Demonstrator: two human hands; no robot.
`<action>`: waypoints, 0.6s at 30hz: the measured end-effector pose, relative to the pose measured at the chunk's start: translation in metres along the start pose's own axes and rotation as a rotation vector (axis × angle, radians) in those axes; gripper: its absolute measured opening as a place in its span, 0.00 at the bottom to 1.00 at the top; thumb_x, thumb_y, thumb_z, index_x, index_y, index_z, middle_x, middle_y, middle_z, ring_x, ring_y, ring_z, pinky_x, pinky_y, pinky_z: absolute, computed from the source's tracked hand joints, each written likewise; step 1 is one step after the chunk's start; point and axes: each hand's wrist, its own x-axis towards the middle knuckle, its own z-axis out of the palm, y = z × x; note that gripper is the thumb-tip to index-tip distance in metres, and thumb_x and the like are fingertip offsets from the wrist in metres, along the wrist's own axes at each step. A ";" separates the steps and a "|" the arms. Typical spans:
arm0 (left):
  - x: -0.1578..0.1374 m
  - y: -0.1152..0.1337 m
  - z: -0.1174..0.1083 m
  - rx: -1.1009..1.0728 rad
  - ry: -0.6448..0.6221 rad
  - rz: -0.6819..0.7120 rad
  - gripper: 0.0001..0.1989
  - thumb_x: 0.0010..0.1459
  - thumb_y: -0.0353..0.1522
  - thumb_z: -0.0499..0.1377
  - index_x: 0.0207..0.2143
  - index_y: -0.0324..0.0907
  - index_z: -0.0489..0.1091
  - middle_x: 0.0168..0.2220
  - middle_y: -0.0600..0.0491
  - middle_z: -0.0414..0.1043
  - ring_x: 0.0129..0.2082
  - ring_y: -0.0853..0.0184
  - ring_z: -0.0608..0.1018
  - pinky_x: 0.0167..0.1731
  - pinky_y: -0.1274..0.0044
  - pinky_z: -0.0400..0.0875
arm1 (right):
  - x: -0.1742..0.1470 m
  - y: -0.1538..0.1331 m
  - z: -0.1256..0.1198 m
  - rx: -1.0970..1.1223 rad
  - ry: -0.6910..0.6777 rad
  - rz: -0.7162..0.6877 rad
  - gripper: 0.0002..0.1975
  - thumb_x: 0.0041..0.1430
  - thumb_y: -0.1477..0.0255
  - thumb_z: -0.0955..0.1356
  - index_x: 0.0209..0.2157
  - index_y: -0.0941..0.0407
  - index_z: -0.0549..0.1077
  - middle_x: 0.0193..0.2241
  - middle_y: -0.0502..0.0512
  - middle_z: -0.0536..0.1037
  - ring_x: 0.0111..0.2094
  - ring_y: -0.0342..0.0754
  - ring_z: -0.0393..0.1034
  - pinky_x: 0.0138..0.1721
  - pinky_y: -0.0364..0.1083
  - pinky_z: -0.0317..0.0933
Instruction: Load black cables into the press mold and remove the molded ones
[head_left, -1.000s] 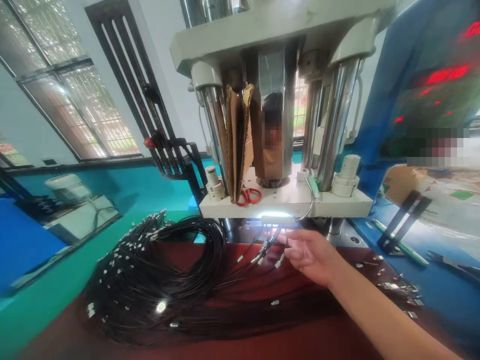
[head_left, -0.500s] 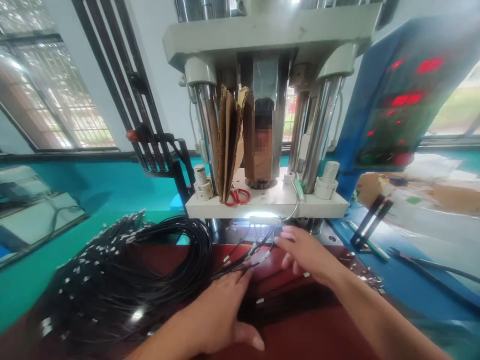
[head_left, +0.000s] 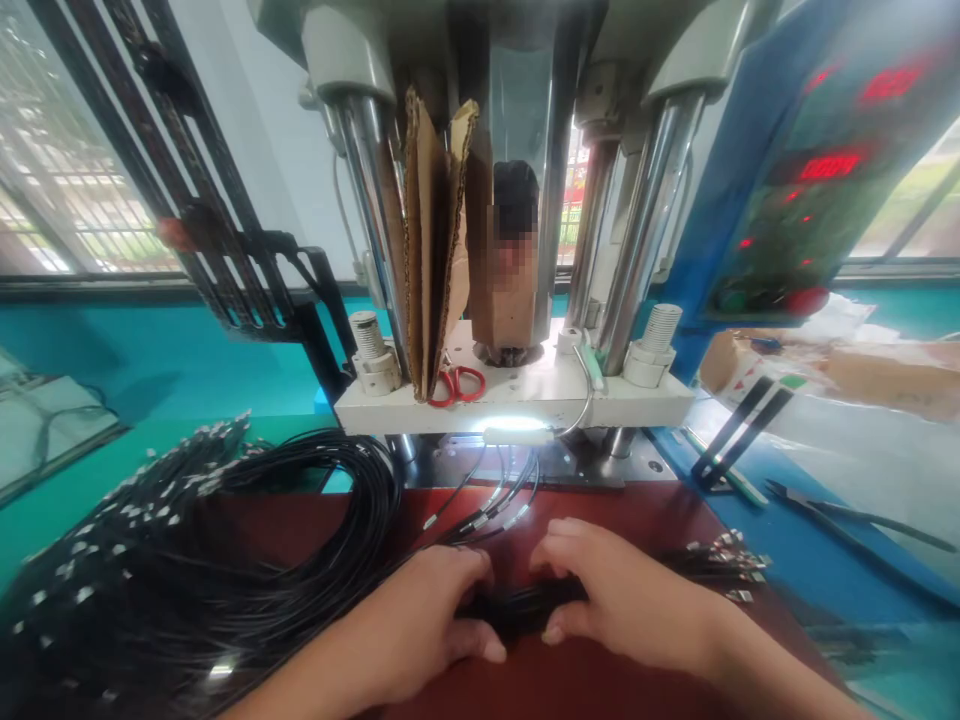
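- Left hand (head_left: 427,620) and right hand (head_left: 611,590) half-curled around black cables (head_left: 519,606), thumbs apart from fingers; whether they're gripping, I can't tell.
- Cables slim, dark, bunched over the red-brown tabletop (head_left: 517,690).
- Silvery tips (head_left: 731,558) beyond the right wrist.

The cable bundle (head_left: 519,606) lies on the table (head_left: 517,690) between your left hand (head_left: 420,622) and right hand (head_left: 615,595), perhaps through both. Left sits your cable coil (head_left: 384,500); behind, the press (head_left: 521,130), scissors (head_left: 456,384) on its plate (head_left: 630,408); right, pliers (head_left: 799,496).
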 end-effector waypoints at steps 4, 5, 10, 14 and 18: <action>0.004 -0.007 -0.006 -0.180 -0.097 0.006 0.08 0.51 0.38 0.63 0.33 0.46 0.71 0.29 0.60 0.69 0.30 0.70 0.68 0.26 0.79 0.56 | 0.002 -0.002 -0.005 0.080 0.010 -0.013 0.10 0.50 0.69 0.75 0.35 0.52 0.75 0.34 0.47 0.72 0.38 0.47 0.65 0.36 0.43 0.56; 0.005 -0.008 -0.008 -0.211 -0.110 0.006 0.08 0.53 0.39 0.62 0.34 0.46 0.71 0.30 0.60 0.69 0.31 0.70 0.69 0.28 0.79 0.57 | 0.002 -0.002 -0.006 0.094 0.024 -0.012 0.06 0.54 0.69 0.73 0.35 0.52 0.75 0.34 0.48 0.72 0.38 0.47 0.65 0.37 0.43 0.56; 0.006 -0.008 -0.009 -0.222 -0.073 -0.001 0.06 0.53 0.37 0.62 0.34 0.46 0.71 0.31 0.60 0.70 0.33 0.69 0.70 0.30 0.79 0.58 | 0.003 -0.002 -0.004 0.091 0.071 -0.014 0.06 0.62 0.74 0.66 0.30 0.53 0.73 0.33 0.48 0.70 0.37 0.45 0.65 0.37 0.43 0.57; 0.003 -0.005 -0.009 -0.184 -0.054 0.011 0.09 0.50 0.36 0.64 0.34 0.46 0.71 0.33 0.60 0.71 0.33 0.69 0.70 0.30 0.79 0.58 | 0.001 -0.005 -0.001 -0.012 0.090 -0.019 0.06 0.63 0.77 0.63 0.32 0.55 0.68 0.33 0.50 0.69 0.35 0.46 0.64 0.35 0.44 0.57; 0.000 -0.002 -0.011 -0.127 -0.056 0.025 0.13 0.45 0.37 0.68 0.32 0.44 0.70 0.33 0.60 0.70 0.32 0.69 0.70 0.28 0.79 0.57 | -0.002 -0.009 -0.003 -0.063 0.088 -0.017 0.05 0.65 0.75 0.61 0.36 0.55 0.67 0.35 0.50 0.69 0.34 0.46 0.65 0.36 0.46 0.57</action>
